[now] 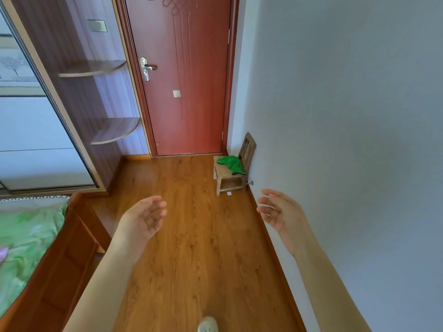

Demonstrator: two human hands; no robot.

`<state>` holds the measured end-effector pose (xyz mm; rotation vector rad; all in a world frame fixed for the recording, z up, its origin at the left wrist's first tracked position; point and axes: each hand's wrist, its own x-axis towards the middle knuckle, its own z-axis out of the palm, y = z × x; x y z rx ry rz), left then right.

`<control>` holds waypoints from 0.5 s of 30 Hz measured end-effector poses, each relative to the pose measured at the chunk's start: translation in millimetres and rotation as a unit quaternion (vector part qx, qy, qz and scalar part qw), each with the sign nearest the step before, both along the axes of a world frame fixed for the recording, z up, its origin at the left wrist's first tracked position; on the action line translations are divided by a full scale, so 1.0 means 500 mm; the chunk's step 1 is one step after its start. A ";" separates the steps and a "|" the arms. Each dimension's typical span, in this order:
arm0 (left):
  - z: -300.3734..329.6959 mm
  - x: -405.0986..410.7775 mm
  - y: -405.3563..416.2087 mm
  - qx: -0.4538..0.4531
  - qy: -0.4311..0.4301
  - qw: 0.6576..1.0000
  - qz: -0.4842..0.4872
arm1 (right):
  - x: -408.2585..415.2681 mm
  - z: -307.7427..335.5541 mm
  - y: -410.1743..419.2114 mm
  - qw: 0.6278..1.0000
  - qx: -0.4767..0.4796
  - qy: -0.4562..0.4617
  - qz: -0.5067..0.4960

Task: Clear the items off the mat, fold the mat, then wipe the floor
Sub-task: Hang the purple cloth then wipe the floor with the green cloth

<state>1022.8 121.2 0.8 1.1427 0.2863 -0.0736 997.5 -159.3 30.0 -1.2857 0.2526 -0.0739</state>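
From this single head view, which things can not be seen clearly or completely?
- The mat: nowhere in the head view, so its state is unknown.
- Green cloth on the small wooden chair: bunched, so its size is unclear.
- White scrap on the floor: too small to identify.
- Bed: cut off by the left edge.
- Shoe: cut off by the bottom edge.

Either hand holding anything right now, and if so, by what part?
Nothing is held. The left hand and right hand are both open and empty above the floor.

A home bedroom: bed (26, 236) lower left, sliding-door wardrobe (43, 130) upper left, red door (184, 80) top centre, wooden floor (191, 236).
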 end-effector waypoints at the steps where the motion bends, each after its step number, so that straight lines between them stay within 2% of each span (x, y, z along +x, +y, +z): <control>1: -0.002 0.042 -0.010 0.004 0.000 1.000 0.006 | 0.038 -0.004 -0.009 1.000 0.000 -0.001 0.001; 15: 0.021 0.573 -0.159 0.030 -0.008 0.999 -0.015 | 0.556 0.010 -0.146 0.999 0.033 0.006 -0.008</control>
